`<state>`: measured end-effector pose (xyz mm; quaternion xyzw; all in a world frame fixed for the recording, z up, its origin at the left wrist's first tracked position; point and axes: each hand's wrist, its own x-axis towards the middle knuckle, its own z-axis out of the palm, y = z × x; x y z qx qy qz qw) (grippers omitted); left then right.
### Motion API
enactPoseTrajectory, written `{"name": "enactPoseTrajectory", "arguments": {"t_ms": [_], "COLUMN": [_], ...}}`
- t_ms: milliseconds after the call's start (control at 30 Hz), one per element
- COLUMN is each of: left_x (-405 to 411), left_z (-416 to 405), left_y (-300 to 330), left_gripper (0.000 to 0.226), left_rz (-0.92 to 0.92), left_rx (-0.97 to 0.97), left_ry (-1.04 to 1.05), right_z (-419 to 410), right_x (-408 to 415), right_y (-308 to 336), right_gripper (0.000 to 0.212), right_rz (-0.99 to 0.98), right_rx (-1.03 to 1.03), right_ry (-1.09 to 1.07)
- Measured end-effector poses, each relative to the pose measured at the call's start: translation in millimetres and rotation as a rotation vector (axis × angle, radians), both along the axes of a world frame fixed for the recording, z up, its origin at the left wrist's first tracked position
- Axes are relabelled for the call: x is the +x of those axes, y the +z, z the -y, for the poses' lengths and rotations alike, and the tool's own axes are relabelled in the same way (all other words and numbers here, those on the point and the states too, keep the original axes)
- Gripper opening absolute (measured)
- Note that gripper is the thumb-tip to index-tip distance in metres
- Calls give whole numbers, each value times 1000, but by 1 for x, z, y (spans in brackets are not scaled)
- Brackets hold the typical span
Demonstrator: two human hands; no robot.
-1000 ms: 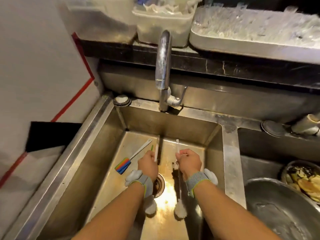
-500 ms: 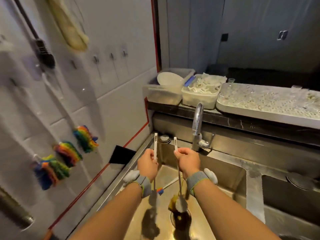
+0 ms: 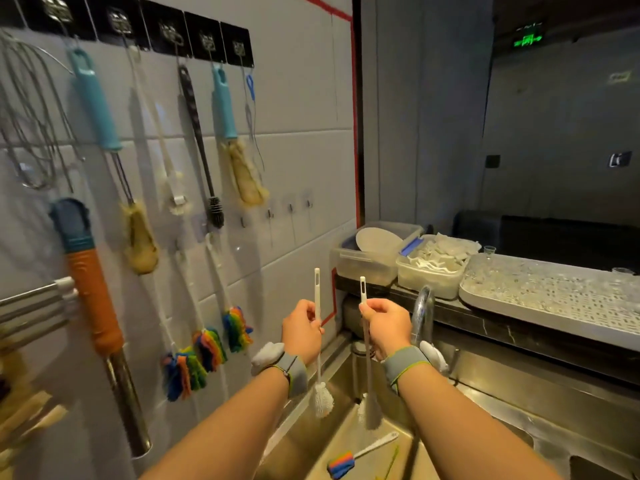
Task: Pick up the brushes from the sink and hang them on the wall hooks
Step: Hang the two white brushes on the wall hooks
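Above the sink (image 3: 311, 445), in the head view, the left hand (image 3: 302, 330) pinches one white brush (image 3: 320, 398) and the right hand (image 3: 388, 327) another (image 3: 367, 408), both near the slotted handle tips; the brushes appear light, thin and slightly flexible; a rainbow brush (image 3: 341, 464) remains in the basin

Head cam, fwd-down, near hands.

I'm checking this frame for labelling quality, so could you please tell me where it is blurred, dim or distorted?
Head view: the left hand and right hand, each holding a thin white brush, are fairly sharp; the hanging whisk at the left edge is smeared by blur; the room at right is dim, lit mainly by a green sign; wide-angle bending bows the wall hooks row.
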<state>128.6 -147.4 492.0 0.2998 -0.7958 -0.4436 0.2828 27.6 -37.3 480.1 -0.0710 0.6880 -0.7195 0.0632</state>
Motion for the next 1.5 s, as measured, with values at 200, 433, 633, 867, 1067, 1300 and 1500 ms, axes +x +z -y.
{"name": "enactPoseTrajectory", "arguments": {"t_ms": [200, 433, 633, 867, 1067, 1300, 1500], "left_x": [-7, -32, -65, -112, -151, -181, -189], "left_z": [-15, -12, 17, 82, 132, 159, 164], "left_y": [22, 45, 55, 60, 61, 53, 46], "left_gripper": [12, 11, 12, 20, 21, 27, 24], "left_rz": [-63, -115, -155, -121, -151, -141, -131], "left_rx": [15, 3, 33, -19, -5, -10, 0], "left_ry": [40, 90, 130, 187, 210, 239, 295], "right_z": [-17, -16, 15, 84, 144, 183, 184], "right_x": [-3, -25, -55, -104, -142, -159, -162], "right_y": [32, 64, 69, 80, 82, 63, 56], "right_gripper": [7, 11, 17, 17, 14, 8, 5], "right_rz": [-3, -84, -112, -137, -175, -151, -128], "right_rx": [-99, -121, -116, -54, -9, -15, -29], "right_ry": [49, 96, 122, 159, 157, 171, 187]}}
